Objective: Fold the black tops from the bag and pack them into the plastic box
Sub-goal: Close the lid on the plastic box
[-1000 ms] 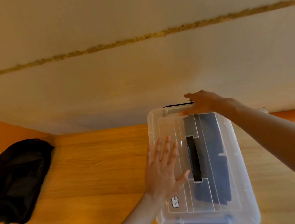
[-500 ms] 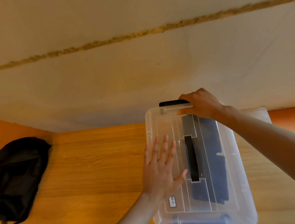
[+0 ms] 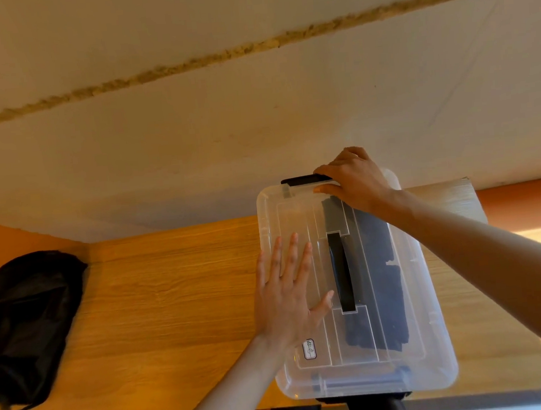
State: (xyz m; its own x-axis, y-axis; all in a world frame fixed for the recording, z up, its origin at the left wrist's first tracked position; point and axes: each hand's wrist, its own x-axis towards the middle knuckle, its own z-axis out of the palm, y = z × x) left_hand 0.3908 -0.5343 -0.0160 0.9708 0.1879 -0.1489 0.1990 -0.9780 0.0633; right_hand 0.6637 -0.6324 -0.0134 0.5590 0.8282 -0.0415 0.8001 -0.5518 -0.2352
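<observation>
Sticker (image 3: 309, 349) unreadable; left hand (image 3: 286, 304) flat; right hand (image 3: 357, 178) grips latch (image 3: 303, 180)

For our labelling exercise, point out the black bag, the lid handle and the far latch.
black bag (image 3: 29, 321), head view, cloth middle
lid handle (image 3: 340, 270), head view, mid-length
far latch (image 3: 295, 181), head view, left end

A broad bare stretch of the wooden table (image 3: 174, 309) is offered between the black bag (image 3: 29, 321) on the left and the plastic box (image 3: 438, 376) on the right. Entry into the box is barred by its closed lid (image 3: 299, 222), on which the left hand (image 3: 286, 300) is laid flat. The far end is hemmed in by the wall (image 3: 193, 146), and the black latch (image 3: 303, 180) there is gripped by the right hand (image 3: 354, 178)
</observation>
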